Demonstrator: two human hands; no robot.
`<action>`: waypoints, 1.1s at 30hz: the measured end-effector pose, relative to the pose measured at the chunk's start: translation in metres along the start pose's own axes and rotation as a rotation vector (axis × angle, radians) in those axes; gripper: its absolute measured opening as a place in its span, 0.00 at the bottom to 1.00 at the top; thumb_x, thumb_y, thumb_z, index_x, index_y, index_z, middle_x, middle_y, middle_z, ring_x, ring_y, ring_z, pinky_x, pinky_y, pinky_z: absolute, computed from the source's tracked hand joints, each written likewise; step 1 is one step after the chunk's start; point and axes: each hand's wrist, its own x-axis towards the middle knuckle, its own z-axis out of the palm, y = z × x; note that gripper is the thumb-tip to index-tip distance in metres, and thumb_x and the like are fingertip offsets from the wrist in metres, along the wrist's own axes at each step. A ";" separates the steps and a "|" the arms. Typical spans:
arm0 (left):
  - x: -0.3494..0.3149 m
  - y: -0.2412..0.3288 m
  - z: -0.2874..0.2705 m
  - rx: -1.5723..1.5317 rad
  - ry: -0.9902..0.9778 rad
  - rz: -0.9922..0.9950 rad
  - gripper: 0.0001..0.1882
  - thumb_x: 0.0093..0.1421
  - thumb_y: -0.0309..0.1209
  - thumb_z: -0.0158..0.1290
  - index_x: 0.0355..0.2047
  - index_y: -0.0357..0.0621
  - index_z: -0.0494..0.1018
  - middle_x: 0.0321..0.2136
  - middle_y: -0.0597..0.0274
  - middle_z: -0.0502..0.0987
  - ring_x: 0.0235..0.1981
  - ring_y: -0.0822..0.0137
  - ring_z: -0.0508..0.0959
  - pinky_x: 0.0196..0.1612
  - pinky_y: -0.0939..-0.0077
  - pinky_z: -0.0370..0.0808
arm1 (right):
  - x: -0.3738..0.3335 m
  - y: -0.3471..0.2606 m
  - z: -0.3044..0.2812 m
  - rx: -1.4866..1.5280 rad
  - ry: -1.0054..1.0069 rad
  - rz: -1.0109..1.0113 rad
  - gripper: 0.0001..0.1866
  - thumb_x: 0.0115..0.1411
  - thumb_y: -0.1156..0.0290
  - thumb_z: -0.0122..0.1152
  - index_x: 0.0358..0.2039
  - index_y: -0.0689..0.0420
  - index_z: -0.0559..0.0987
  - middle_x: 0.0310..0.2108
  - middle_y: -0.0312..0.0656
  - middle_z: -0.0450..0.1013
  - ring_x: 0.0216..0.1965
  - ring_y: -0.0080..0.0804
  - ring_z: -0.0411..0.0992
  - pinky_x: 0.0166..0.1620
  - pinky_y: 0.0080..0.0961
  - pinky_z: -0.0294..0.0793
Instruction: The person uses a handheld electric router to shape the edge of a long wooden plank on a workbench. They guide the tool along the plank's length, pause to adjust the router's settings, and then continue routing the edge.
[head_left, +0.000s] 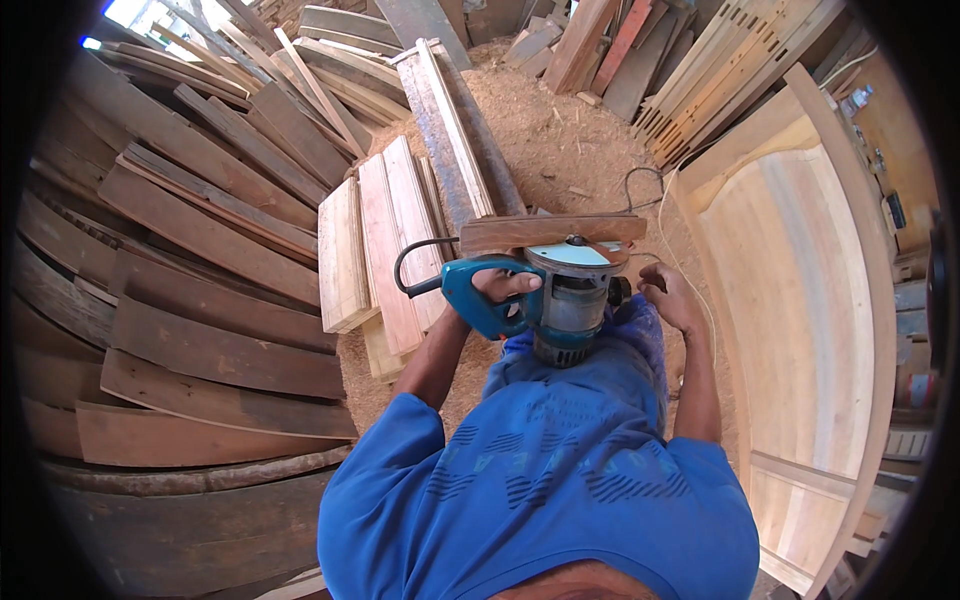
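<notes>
My left hand is wrapped around the teal D-shaped handle of a router. The router's grey motor body rests against my lap, and its pale blue base plate faces away from me. A brown wooden strip lies across the base, with a dark round knob at its middle. Beside the black side knob is my right hand, with its fingers curled in toward the tool. Whatever those fingers may hold is hidden.
Long dark boards are stacked on my left. Pale planks lie ahead-left, beside a long beam. A large framed wooden panel stands at my right. Cords trail over sawdust.
</notes>
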 end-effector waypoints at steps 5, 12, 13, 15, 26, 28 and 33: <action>-0.006 -0.003 -0.004 -0.070 -0.039 -0.255 0.40 0.56 0.56 0.63 0.54 0.31 0.73 0.43 0.51 0.80 0.45 0.59 0.80 0.47 0.66 0.76 | 0.005 -0.007 0.001 -0.050 -0.002 -0.018 0.17 0.63 0.71 0.62 0.50 0.68 0.77 0.47 0.54 0.79 0.50 0.41 0.79 0.54 0.34 0.76; -0.005 -0.060 0.004 -0.234 0.094 -0.138 0.28 0.61 0.53 0.62 0.36 0.34 0.81 0.26 0.57 0.81 0.31 0.63 0.80 0.34 0.68 0.77 | -0.003 -0.001 0.011 -0.022 -0.045 -0.046 0.17 0.64 0.73 0.61 0.50 0.69 0.77 0.47 0.56 0.79 0.51 0.43 0.78 0.55 0.34 0.76; -0.004 -0.055 0.008 -0.265 0.122 -0.131 0.28 0.60 0.53 0.62 0.35 0.34 0.81 0.25 0.57 0.81 0.30 0.63 0.80 0.34 0.67 0.77 | -0.004 0.002 0.012 -0.019 -0.046 -0.050 0.17 0.64 0.73 0.61 0.50 0.69 0.77 0.48 0.56 0.79 0.51 0.43 0.78 0.55 0.34 0.76; -0.002 -0.057 0.010 -0.274 0.137 -0.098 0.28 0.60 0.54 0.62 0.35 0.35 0.81 0.24 0.57 0.81 0.30 0.63 0.80 0.33 0.67 0.77 | -0.003 0.006 0.014 -0.017 -0.046 -0.034 0.18 0.63 0.73 0.61 0.51 0.70 0.76 0.48 0.57 0.79 0.51 0.44 0.78 0.56 0.34 0.76; 0.003 -0.007 0.003 -0.049 0.038 -0.196 0.29 0.59 0.55 0.63 0.39 0.36 0.82 0.27 0.56 0.82 0.33 0.62 0.81 0.38 0.68 0.78 | -0.003 0.010 0.015 0.007 -0.025 0.025 0.18 0.63 0.74 0.60 0.51 0.69 0.76 0.47 0.56 0.79 0.51 0.42 0.78 0.55 0.33 0.75; 0.006 -0.002 0.003 -0.009 0.005 -0.120 0.30 0.58 0.53 0.64 0.43 0.35 0.80 0.31 0.54 0.82 0.36 0.61 0.81 0.40 0.67 0.77 | 0.003 0.026 0.012 0.069 -0.011 0.020 0.17 0.63 0.74 0.59 0.51 0.69 0.76 0.46 0.52 0.80 0.48 0.38 0.79 0.53 0.31 0.76; 0.009 0.007 0.008 0.126 -0.068 0.003 0.35 0.56 0.51 0.65 0.54 0.34 0.76 0.46 0.47 0.81 0.51 0.54 0.79 0.54 0.63 0.74 | 0.021 0.025 -0.022 0.191 0.302 -0.071 0.15 0.65 0.72 0.57 0.50 0.65 0.77 0.41 0.39 0.78 0.37 0.25 0.73 0.45 0.23 0.75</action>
